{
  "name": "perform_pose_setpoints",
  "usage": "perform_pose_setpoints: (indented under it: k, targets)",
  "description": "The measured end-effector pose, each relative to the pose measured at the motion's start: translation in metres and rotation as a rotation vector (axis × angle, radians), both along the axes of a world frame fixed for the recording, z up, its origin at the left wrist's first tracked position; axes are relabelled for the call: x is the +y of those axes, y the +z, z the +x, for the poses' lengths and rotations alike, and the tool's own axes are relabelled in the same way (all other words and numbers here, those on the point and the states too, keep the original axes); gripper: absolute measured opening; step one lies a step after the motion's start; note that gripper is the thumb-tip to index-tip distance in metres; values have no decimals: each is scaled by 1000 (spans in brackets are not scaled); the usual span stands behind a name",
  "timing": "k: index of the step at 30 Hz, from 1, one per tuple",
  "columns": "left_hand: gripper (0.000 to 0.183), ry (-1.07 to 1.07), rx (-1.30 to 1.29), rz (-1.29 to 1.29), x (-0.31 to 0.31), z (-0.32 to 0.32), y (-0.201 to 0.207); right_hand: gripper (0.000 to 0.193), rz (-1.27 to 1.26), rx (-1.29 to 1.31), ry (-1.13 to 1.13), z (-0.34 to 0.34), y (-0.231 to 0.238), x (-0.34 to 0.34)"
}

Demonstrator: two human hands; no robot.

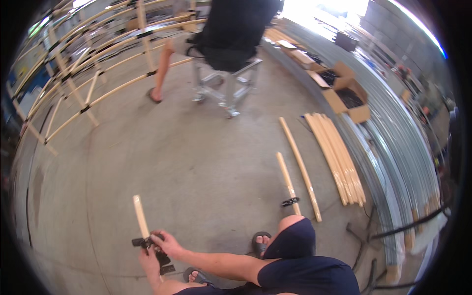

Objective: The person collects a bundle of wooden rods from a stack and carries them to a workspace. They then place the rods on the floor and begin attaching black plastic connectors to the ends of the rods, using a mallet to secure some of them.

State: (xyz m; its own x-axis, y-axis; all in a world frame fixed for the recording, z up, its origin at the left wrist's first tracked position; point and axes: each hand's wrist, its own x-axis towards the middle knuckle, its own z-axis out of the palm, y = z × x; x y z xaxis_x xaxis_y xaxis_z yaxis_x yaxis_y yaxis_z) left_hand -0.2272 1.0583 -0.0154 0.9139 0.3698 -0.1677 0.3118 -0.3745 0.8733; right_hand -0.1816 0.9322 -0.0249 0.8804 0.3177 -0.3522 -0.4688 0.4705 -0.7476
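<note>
A pale yellow pipe [140, 216] rises from my two hands at the lower left. Around its lower part sits a black pipe joint [139, 242]. My left hand [148, 260] is closed about the pipe and joint from below; its fingertips are partly hidden. From the other side my right hand [167, 243] presses its bent fingers onto the black joint. Close under the right hand more black bracket pieces [166, 265] show, too small to tell apart. By my right knee, a short yellow pipe [285, 174] with a black joint [290, 202] on it lies on the floor.
A longer pipe [300, 167] and a row of pipes [337, 157] lie to the right. Beyond are cardboard boxes [361, 114] of black parts and long metal profiles [393, 123]. A pipe frame [81, 108] stands far left, near a seated person in black [231, 44].
</note>
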Motion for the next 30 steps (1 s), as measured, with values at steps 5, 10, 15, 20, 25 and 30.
perform_pose_setpoints:
  k: [5,10,15,20,25,30]
  targets:
    - [21,-53,-38,-249,-30,2,15,51,-123,108,139,13,-17,-35]
    - [21,-115,-23,69,-27,-3,-16,67,-626,18,93,3,17,-31]
    - [29,-40,-81,132,-45,-8,-4,46,-542,-67,-35,-9,20,-29]
    - [31,-72,-35,70,-39,-7,4,39,-318,100,-4,-11,-20,-34]
    - [21,-93,88,-189,-67,6,-4,47,-491,221,-205,24,-63,-66]
    - [26,22,110,6,-70,-9,-7,55,-561,53,-102,9,-30,-75]
